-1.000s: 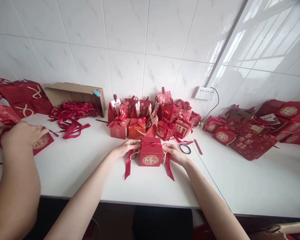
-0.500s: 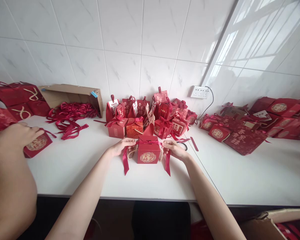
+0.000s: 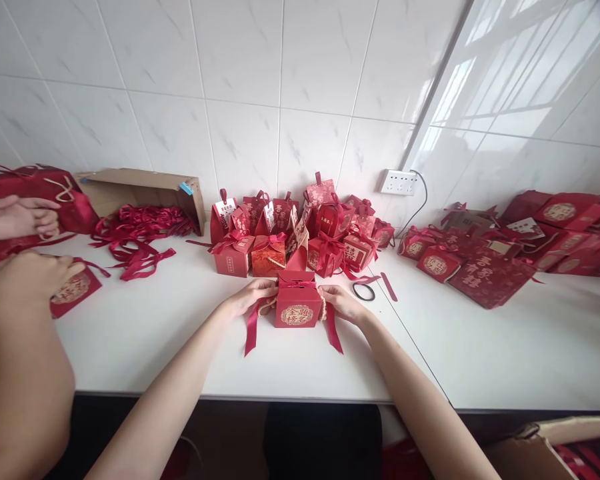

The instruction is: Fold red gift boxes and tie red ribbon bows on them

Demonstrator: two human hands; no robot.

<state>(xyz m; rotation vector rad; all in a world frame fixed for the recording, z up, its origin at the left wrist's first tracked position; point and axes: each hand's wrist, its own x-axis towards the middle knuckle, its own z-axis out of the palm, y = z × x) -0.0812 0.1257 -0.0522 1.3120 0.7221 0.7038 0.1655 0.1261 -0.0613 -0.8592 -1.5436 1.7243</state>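
Note:
A red gift box (image 3: 297, 300) with gold lettering in a round emblem stands upright on the white table (image 3: 180, 353). A dark red ribbon (image 3: 251, 331) runs across the top of the box, and its two tails hang down at either side. My left hand (image 3: 250, 297) is closed on the ribbon close against the box's left side. On the opposite side, my right hand (image 3: 341, 303) pinches the ribbon, its fingers touching the box. Twisted cream cord handles (image 3: 323, 309) show at the sides, partly hidden by my hands.
Several finished red boxes (image 3: 233, 255) are grouped behind. A cardboard box (image 3: 145, 180) spills ribbons (image 3: 143, 223). A co-worker's hands (image 3: 25, 280) are at the left by another red box (image 3: 75, 287). A black ring (image 3: 363, 291) lies at right, with more boxes (image 3: 490, 273) beyond.
Both my hands have moved inward along the ribbon to the sides of the box. The black ring is now more exposed. At the left, another hand of a person has come into view.

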